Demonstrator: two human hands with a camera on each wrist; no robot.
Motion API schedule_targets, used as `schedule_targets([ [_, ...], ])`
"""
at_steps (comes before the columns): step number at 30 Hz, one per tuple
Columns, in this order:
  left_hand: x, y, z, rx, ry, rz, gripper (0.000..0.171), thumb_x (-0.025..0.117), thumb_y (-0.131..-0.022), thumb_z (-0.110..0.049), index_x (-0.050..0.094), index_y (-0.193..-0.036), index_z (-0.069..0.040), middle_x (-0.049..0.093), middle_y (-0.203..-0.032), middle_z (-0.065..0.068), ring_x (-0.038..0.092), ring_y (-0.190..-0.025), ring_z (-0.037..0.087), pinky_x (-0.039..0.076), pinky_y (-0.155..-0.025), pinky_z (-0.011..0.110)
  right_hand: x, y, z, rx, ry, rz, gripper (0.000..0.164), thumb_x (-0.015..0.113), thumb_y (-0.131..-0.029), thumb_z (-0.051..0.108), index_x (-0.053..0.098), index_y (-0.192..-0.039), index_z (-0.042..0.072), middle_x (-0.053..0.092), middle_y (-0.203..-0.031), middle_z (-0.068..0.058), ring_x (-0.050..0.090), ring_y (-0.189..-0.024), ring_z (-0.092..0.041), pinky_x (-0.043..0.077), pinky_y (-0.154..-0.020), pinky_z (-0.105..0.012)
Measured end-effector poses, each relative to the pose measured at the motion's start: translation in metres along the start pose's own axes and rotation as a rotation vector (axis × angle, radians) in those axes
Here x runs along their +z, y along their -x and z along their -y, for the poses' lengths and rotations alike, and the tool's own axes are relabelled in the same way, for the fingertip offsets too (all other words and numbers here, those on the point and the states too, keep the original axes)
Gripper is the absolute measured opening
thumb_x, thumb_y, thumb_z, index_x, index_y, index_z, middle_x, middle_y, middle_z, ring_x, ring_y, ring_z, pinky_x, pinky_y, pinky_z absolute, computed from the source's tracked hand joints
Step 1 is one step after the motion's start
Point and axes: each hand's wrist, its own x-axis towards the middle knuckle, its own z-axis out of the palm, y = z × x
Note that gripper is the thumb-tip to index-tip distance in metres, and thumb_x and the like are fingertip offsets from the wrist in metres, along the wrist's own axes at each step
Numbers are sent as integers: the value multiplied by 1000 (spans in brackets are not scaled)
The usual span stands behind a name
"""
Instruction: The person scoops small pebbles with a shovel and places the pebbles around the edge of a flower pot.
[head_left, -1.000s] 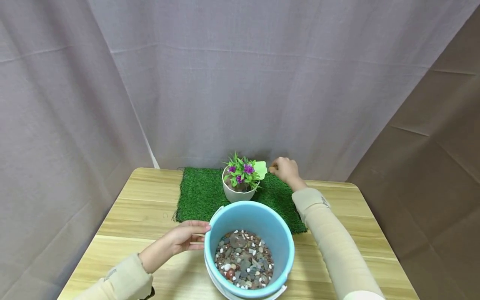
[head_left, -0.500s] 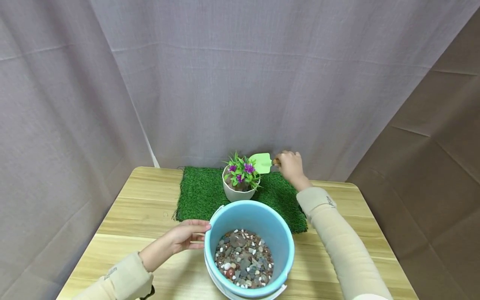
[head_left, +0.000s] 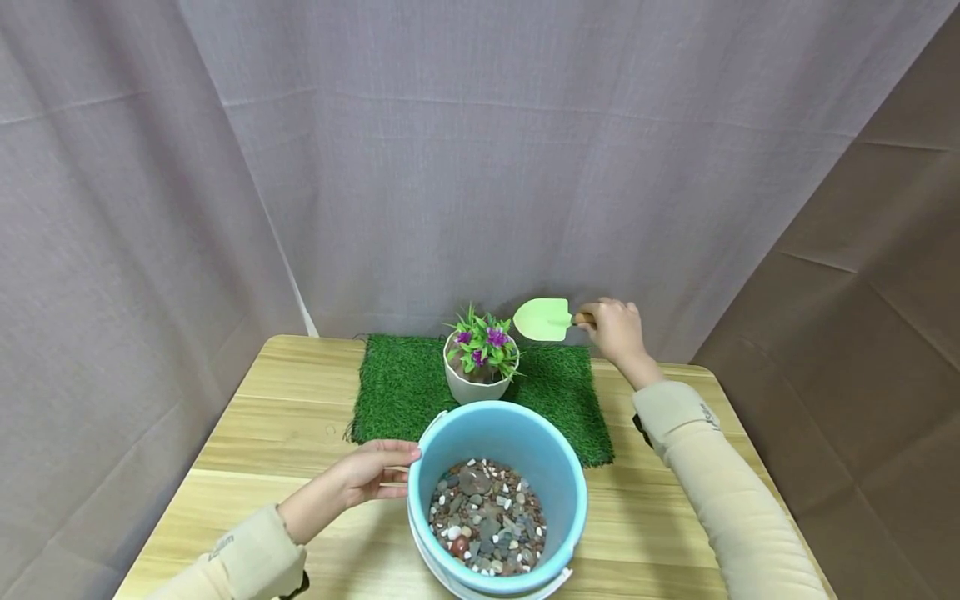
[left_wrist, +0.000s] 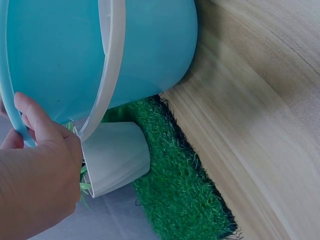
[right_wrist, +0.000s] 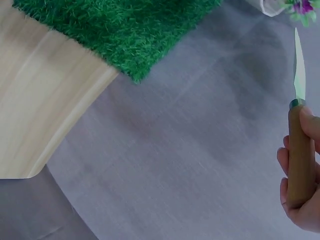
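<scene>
My left hand [head_left: 371,472] grips the left rim of a light blue bucket [head_left: 566,467]; in the left wrist view its fingers [left_wrist: 37,117] bend over that rim. Pebbles [head_left: 487,521] in brown, grey and white cover the bucket's bottom. My right hand [head_left: 618,333] holds a small garden trowel [head_left: 542,320] by its wooden handle [right_wrist: 300,155], raised at the back right. The pale green blade points left, toward a white flower pot [head_left: 476,392] with purple flowers and green leaves [head_left: 480,342]. From the right wrist the blade shows edge-on.
The pot stands on a green artificial grass mat [head_left: 405,387] behind the bucket. A light wood table [head_left: 300,417] carries everything. Grey cloth [head_left: 480,167] hangs close behind it, and brown cloth [head_left: 862,350] on the right. The bucket's white handle [left_wrist: 112,65] hangs down its side.
My right hand has moved right with the trowel, drawing its blade away from the flowers so the whole blade shows. The left hand and bucket have stayed put.
</scene>
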Motion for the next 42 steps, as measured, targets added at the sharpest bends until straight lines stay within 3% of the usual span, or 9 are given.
schedule_targets([
  [5,0,0,0,2,1,-3,32,61,-91,-17,58,-117,2,67,-83,-3,64,-76,7,61,-77,27,-20,9,-2,0,-58,-8,24,71,-83,16,70,-103,3,68,-98,-18,62,-91,-34,45,-79,-51],
  [9,0,0,0,2,-1,-3,32,61,-90,-18,58,-117,1,67,-83,-3,64,-76,8,61,-78,28,-37,20,-1,-21,-111,40,24,70,-84,16,70,-103,3,69,-97,-18,63,-87,-34,45,-80,-51],
  [19,-1,2,-1,7,-1,-3,31,62,-90,-17,59,-116,0,67,-82,-3,64,-76,8,61,-78,27,-60,55,24,-196,-159,115,21,73,-81,15,72,-98,3,70,-86,-10,63,-72,-22,53,-64,-41],
  [30,1,2,-2,2,-2,-8,29,63,-89,-17,60,-113,-1,66,-81,-3,64,-75,8,61,-78,28,-53,84,50,-328,-130,139,17,77,-75,17,73,-91,11,70,-81,1,62,-70,-14,47,-64,-34],
  [36,1,2,-2,3,-7,-4,29,63,-89,-17,60,-113,-1,66,-80,-3,64,-75,8,61,-78,28,-42,96,62,-407,-90,146,16,78,-73,17,74,-88,13,71,-81,2,61,-72,-13,53,-67,-35],
  [38,1,2,-2,3,-9,-6,29,63,-89,-17,60,-113,0,66,-81,-3,64,-75,8,61,-78,28,-38,100,67,-434,-83,152,15,78,-72,17,74,-87,14,69,-79,3,59,-69,-10,49,-63,-29],
  [42,1,1,-1,3,-11,-8,29,63,-90,-18,60,-113,0,66,-81,-3,64,-75,8,61,-78,28,-30,109,78,-492,-61,167,10,79,-71,18,70,-75,19,62,-71,8,50,-62,-5,30,-58,-18],
])
